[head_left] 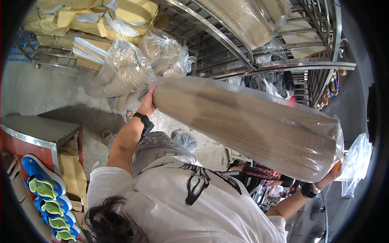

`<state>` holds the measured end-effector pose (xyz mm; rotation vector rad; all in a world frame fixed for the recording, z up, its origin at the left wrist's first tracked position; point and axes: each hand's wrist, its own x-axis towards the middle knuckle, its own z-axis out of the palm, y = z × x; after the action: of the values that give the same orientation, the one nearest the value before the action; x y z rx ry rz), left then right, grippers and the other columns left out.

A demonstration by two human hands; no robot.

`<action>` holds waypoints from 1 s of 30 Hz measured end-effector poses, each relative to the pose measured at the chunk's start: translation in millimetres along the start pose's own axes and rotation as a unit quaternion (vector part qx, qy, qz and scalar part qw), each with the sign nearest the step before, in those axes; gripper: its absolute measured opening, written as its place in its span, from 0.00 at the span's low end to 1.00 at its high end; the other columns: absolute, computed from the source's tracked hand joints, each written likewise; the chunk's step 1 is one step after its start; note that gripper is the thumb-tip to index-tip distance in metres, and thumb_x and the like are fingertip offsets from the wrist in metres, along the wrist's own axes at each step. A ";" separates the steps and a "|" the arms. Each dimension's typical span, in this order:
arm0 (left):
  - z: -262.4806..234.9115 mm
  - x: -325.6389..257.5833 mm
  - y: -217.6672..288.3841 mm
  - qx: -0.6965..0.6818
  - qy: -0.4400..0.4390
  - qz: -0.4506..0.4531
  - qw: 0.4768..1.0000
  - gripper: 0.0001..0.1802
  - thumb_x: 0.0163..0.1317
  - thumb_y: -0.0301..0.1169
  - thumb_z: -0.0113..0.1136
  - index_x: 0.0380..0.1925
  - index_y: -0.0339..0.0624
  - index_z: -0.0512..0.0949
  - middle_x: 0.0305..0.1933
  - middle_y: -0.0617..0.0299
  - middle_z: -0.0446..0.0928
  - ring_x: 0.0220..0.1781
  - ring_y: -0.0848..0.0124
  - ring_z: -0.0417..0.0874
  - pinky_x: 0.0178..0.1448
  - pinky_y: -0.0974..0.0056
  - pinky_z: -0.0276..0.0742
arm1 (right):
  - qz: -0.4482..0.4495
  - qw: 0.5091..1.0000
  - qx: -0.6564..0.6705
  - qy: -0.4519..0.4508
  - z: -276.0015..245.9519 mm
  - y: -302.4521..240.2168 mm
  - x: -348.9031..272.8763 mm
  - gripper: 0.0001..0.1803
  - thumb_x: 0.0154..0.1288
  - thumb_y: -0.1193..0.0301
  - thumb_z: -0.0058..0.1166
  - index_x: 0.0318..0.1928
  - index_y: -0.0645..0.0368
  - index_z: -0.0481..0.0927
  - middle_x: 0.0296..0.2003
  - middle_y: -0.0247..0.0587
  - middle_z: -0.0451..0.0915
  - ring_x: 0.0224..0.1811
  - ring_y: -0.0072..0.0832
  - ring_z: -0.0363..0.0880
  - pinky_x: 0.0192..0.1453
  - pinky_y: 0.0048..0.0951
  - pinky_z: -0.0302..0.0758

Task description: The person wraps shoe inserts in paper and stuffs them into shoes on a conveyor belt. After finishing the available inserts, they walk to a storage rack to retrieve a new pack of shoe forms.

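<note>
A long clear plastic bag [243, 125] packed with thin, ribbed brown pieces stretches across in front of my body, its right end lower than its left. What the pieces are, I cannot make out. My left hand [149, 102] grips the bag's left end, with a dark band on that wrist. At the other end my right hand [333, 174] is closed on the bag near its gathered plastic, its fingers partly hidden. Loose clear plastic [358, 164] flares out beyond that hand. Just past my left hand stands another clear bag [123, 67] of brown pieces.
Metal racks [227, 34] at the upper right carry more bagged brown stacks [239, 20]. Yellow-brown paper packages [109, 18] are piled at the upper left. Blue shoes with green linings [48, 194] line up at lower left beside a red cabinet with a grey top [38, 127].
</note>
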<state>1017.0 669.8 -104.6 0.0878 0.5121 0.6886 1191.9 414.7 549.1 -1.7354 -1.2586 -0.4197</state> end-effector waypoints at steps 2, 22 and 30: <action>15.7 -17.0 0.4 0.081 0.045 -0.108 0.990 0.31 0.56 0.60 0.51 0.51 0.50 0.75 0.51 0.64 0.76 0.52 0.71 0.75 0.56 0.54 0.67 | 0.022 0.999 -0.002 0.027 -9.6 7.1 -7.5 0.18 0.68 0.64 0.48 0.43 0.69 0.77 0.34 0.40 0.81 0.31 0.23 0.79 0.35 0.25 0.76; 125.0 110.2 32.7 0.745 0.101 0.094 0.653 0.48 0.49 0.41 0.67 0.64 0.27 0.54 0.66 0.39 0.60 0.68 0.49 0.61 0.70 0.58 0.58 | 0.247 0.943 -0.175 -0.136 152.4 211.5 -236.6 0.12 0.45 0.78 0.60 0.28 0.59 0.69 0.17 0.34 0.65 0.16 0.21 0.62 0.21 0.24 0.60; 99.1 136.1 5.3 0.829 0.158 0.043 0.535 0.25 0.54 0.52 0.60 0.34 0.39 0.76 0.37 0.44 0.79 0.43 0.46 0.78 0.44 0.49 0.71 | 0.311 0.927 -0.173 -0.120 161.2 279.2 -260.7 0.13 0.43 0.79 0.60 0.30 0.60 0.69 0.19 0.39 0.67 0.17 0.28 0.66 0.22 0.27 0.64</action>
<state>1150.3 768.0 -74.4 1.8586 1.3968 0.0472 1290.9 385.7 147.6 -2.4263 -0.7453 -0.0498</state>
